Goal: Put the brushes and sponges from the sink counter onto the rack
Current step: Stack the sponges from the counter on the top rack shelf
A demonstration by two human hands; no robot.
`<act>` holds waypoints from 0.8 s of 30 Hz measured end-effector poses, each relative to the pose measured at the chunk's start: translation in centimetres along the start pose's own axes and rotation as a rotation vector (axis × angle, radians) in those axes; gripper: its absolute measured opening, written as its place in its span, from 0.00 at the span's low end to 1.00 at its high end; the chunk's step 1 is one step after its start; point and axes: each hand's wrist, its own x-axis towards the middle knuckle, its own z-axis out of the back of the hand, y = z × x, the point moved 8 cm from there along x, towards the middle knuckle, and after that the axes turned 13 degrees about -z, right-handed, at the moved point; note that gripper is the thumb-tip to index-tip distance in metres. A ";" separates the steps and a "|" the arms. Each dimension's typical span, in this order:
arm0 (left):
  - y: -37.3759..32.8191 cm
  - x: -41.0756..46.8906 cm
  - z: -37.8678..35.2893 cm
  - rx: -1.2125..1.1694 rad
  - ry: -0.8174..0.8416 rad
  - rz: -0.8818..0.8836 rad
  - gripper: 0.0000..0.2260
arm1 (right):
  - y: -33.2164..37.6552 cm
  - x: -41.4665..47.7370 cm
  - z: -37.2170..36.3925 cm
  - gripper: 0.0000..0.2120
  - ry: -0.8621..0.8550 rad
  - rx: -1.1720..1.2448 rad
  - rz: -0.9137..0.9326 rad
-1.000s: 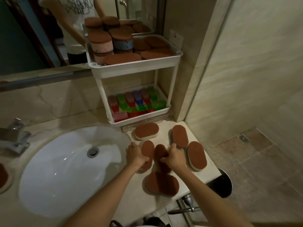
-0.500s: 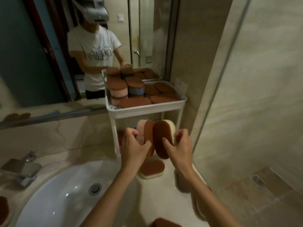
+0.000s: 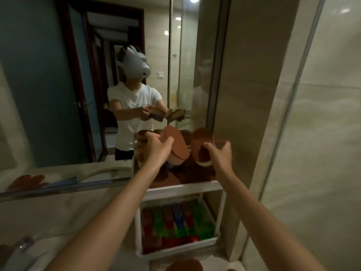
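Near the centre of the frame the left hand (image 3: 156, 148) holds a sponge (image 3: 178, 146) tilted on edge, with its brown face turned toward the camera and its pale side lowest; the fingers (image 3: 150, 136) curl over its upper edge and the thumb presses on the brown face. Just to the right, the right hand (image 3: 221, 153) grasps a second sponge (image 3: 200, 147) of the same kind, its fingers wrapped round the right end and its white base at the bottom. Both are held in the air, close side by side, above the top tray of the white rack (image 3: 181, 188) that stands against the wall in the middle of the frame. That tray carries a blurred pile of brown sponges (image 3: 172, 178), some of them stacked at its left side behind the left hand. The lower tray holds a row of red, green and blue brushes (image 3: 175, 220). At the bottom edge another brown sponge (image 3: 185, 266) lies on the worktop (image 3: 125, 259) in front of the rack. A tap (image 3: 17, 249) shows in the lower left corner. The mirror (image 3: 48, 94) fills the upper left and reflects the person in a white T-shirt and headset, arms stretched out
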 end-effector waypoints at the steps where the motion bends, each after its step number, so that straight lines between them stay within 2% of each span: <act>1: 0.6 1.1 0.1 0.003 -0.017 0.020 0.18 | -0.4 1.4 -0.5 0.16 0.019 0.012 -0.067; 4: 2.9 4.0 -0.6 -0.036 -0.026 0.096 0.27 | -1.6 5.0 -2.2 0.19 0.024 -0.026 -0.163; 9: 7.4 7.4 -2.6 -0.289 -0.071 0.321 0.38 | -3.2 8.8 -5.1 0.16 0.024 -0.192 -0.165; 11: 8.0 7.4 -3.1 -0.349 -0.079 0.370 0.36 | -3.8 9.7 -5.9 0.15 0.031 -0.325 -0.154; 14: 8.6 7.0 -3.2 -0.390 -0.127 0.389 0.25 | -4.4 10.5 -6.9 0.17 0.056 -0.543 -0.103; 19: 9.9 7.2 -3.6 -0.432 -0.115 0.405 0.25 | -4.2 10.5 -7.2 0.21 -0.012 -0.847 0.048; 21: 9.8 7.6 -3.8 -0.436 -0.098 0.393 0.24 | -3.6 10.3 -6.9 0.19 -0.027 -0.771 0.065; 24: 9.0 8.3 -3.9 -0.369 -0.088 0.342 0.27 | -1.7 8.9 -5.9 0.13 -0.037 -0.480 0.156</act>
